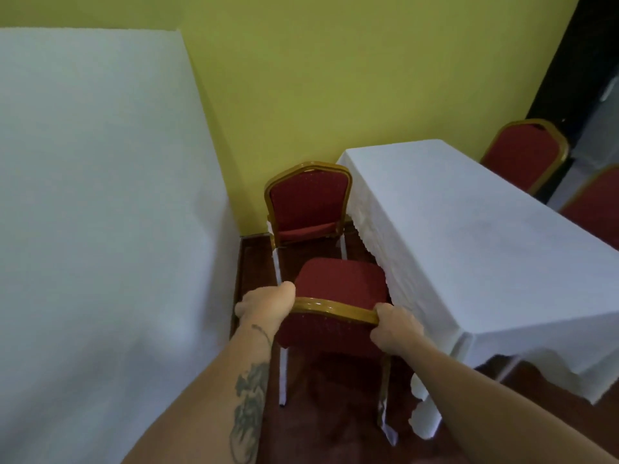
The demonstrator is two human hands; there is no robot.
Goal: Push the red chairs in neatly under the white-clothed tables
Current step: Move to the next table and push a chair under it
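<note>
- Both my left hand (264, 304) and right hand (395, 326) grip the near red chair (338, 283) by its backrest.
- 12 o'clock: another chair (308, 202) ahead.
- 2 o'clock: the white-clothed table (469, 236), touching the seat.

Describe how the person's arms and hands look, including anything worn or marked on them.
Both forearms are bare, with no sleeves in view. The left hand and right hand wear no gloves, and no rings or watch are visible. The left forearm carries dark tattoos: a small mark near the wrist and a larger shaded design further up. The right forearm shows no markings.
</note>
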